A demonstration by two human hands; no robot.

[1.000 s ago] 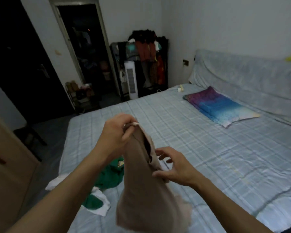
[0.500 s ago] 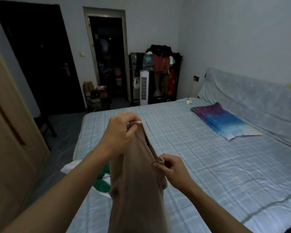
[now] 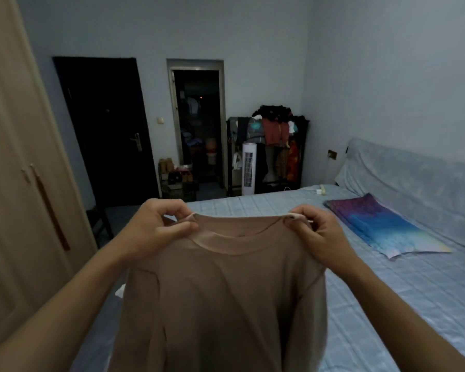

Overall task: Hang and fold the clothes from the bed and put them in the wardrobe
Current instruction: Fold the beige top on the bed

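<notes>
A person holds a tan shirt [image 3: 226,291] up in front of them, spread flat with its round neckline at the top. The left hand [image 3: 156,226] pinches the left end of the collar between thumb and curled fingers. The right hand [image 3: 317,232] pinches the right end the same way. The shirt hangs free in the air over the near edge of the bed [image 3: 387,304], and its lower part runs out of view at the bottom.

The bed is covered with a pale blue checked sheet and fills the right half of the room. A flat pillow [image 3: 381,226] in purple and blue lies on it near the padded headboard [image 3: 414,178], which has a light blue cover. A small white charger [image 3: 321,189] sits at the bed's far corner. A scrap of white cloth [image 3: 120,291] shows beside the shirt's left edge.

The beige wardrobe [image 3: 16,183] stands close on the left, its doors closed. Beyond it a dark door [image 3: 105,130] is closed, and next to that an open doorway [image 3: 196,124] leads to a dim room. A low shelf [image 3: 176,175] stands between them. In the far corner a black clothes rack [image 3: 274,140] is piled with garments, and a white tower fan [image 3: 249,167] stands in front of it. The walls are plain and pale, and the light is dim.
</notes>
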